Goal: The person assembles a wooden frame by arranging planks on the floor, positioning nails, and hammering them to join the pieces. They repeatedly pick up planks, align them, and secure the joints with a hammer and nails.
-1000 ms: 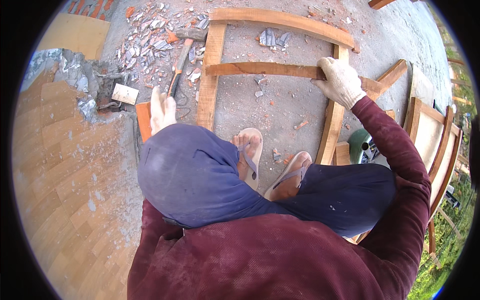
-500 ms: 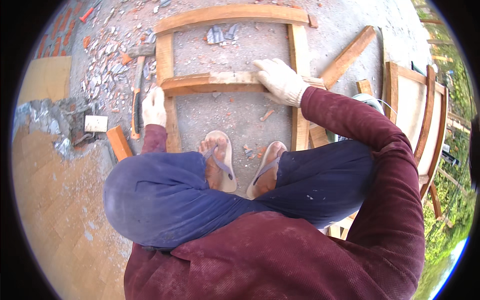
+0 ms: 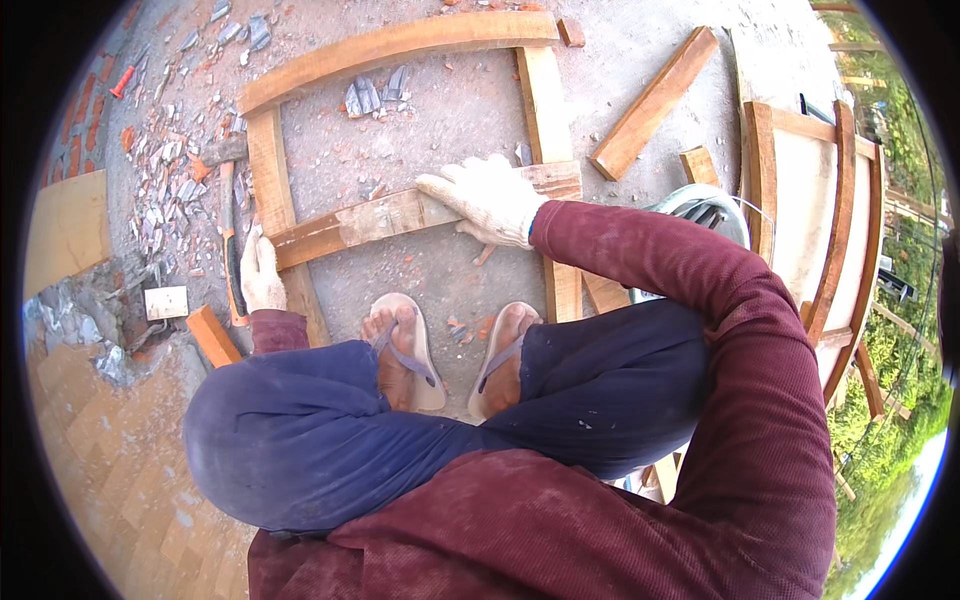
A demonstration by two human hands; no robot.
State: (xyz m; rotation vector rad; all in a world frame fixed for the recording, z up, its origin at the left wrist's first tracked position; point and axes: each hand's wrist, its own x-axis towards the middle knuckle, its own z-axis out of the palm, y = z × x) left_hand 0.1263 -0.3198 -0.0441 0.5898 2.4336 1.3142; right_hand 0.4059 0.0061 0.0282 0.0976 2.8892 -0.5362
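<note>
Squatting person: seen from the head view, knees bent in dark blue trousers, feet in sandals (image 3: 410, 345) planted on the ground (image 3: 440, 110) inside a wooden frame (image 3: 300, 75).
Frame: light wood, lying flat on the ground; curved top rail toward the far edge, two side rails running back toward the feet.
Crosspiece (image 3: 370, 220): a flat wooden slat lying across the frame between the two side rails, its left end on the left rail, its right end at the right rail.
Right hand (image 3: 485, 198): gloved in white, palm down and fingers spread flat on the crosspiece near its right end; pressing on it, not wrapped around it.
Left hand (image 3: 260, 275): gloved in white, at the left end of the crosspiece where it meets the left rail; fingers curled against the wood, though whether they close around anything cannot be told.
Hammer (image 3: 228, 215): lying on the ground just outside the left rail, just beside the left hand, its handle toward the person.
Loose plank (image 3: 655, 100): lies on the ground beyond the frame's right rail, slanted.
Second frame (image 3: 800, 200): stands on edge at the right, near the right arm's red sleeve.
Rubble (image 3: 165, 190): broken grey and red bits scattered on the ground left of the frame.
Orange block (image 3: 212, 335): on the ground by the left knee.
</note>
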